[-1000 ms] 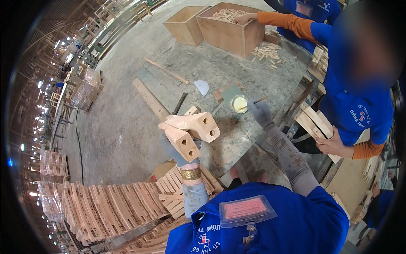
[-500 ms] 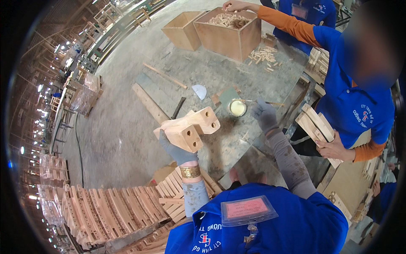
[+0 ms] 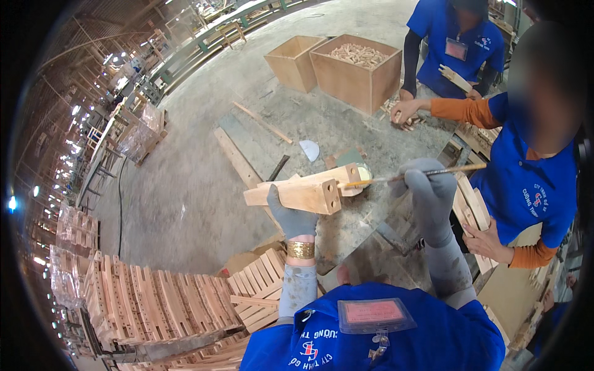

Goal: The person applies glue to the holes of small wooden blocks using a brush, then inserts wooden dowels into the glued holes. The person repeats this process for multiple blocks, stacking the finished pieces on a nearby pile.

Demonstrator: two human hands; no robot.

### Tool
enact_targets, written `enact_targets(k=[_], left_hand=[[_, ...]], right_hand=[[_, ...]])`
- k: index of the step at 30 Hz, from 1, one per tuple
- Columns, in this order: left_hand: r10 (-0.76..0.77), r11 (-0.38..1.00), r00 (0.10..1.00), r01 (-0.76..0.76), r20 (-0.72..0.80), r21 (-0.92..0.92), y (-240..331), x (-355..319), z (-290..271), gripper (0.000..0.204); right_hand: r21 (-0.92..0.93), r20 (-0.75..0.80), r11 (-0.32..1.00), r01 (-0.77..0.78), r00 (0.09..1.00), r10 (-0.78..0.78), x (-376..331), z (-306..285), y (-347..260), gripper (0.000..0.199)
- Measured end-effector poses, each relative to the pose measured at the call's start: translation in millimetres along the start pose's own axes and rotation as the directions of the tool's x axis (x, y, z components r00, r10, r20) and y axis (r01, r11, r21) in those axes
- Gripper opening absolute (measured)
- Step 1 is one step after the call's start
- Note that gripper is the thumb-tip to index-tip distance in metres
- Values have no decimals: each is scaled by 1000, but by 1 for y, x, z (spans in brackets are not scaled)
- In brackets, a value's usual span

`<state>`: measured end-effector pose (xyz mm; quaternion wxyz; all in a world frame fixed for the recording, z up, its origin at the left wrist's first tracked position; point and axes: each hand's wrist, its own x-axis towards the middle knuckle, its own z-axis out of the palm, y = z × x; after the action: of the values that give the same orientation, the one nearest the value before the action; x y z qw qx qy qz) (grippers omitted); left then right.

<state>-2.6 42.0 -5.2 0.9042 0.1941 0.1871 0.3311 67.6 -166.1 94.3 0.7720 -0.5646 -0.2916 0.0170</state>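
Note:
My left hand [image 3: 289, 215], in a grey glove, grips two pale wooden pieces [image 3: 303, 193] side by side, with round holes in their end faces. A thin brush [image 3: 445, 169] is pinched in my gloved right hand [image 3: 428, 195]. Its tip reaches the holed end of one wooden piece; whether it enters a hole I cannot tell. Partly hidden behind the wood is a cup of pale yellowish liquid [image 3: 364, 173], standing on the work surface.
A wooden box of dowels [image 3: 357, 55] stands beyond, beside another wooden box [image 3: 291, 62]. Long wooden strips [image 3: 263, 123] and a white half-disc [image 3: 309, 150] lie ahead. Slotted wooden parts [image 3: 161, 303] are stacked at lower left. Two co-workers [image 3: 526, 179] stand at right, one handling dowels.
My right hand has brought the brush from over the cup to the wooden pieces' ends. My left hand has turned the pieces. A co-worker's hand has moved from the box to the loose dowels.

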Motion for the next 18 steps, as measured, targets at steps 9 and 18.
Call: enact_targets(k=[9,18], left_hand=[[-77,997,996,78,41,-25,-10,-3,9,50],[-83,996,996,84,42,-34,-19,-5,13,49]], right_hand=[[-105,68,987,118,991,-112,-11,-4,-4,6],[-288,98,950,119,991,-94,-15,-6,-15,5]])
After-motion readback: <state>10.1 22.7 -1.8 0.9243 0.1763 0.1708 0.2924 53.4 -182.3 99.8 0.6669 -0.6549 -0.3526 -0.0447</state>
